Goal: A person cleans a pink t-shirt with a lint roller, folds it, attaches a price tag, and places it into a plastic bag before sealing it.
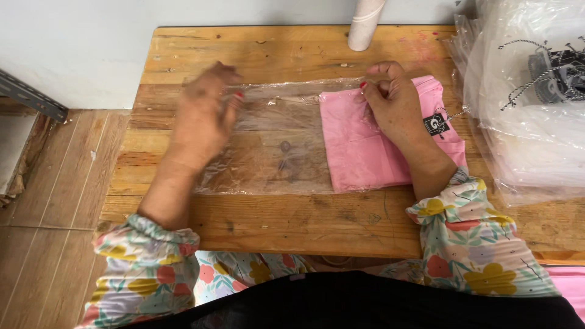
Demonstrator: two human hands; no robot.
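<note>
A folded pink garment (pixel 359 143) lies on the wooden table (pixel 292 219), partly inside a clear plastic bag (pixel 274 146) that stretches out to its left. A black hang tag (pixel 436 123) on a cord sits at the garment's right end. My right hand (pixel 393 100) rests on the garment and pinches the bag's upper edge between thumb and fingers. My left hand (pixel 204 119), blurred, lies flat on the bag's empty left end near its far corner. Both arms wear floral sleeves.
A stack of clear bags with dark items and cords (pixel 536 91) fills the table's right side. A white tube (pixel 364 24) stands at the back edge by the pale wall. Wood-look floor (pixel 55 201) lies left of the table. More pink fabric (pixel 567 286) shows at lower right.
</note>
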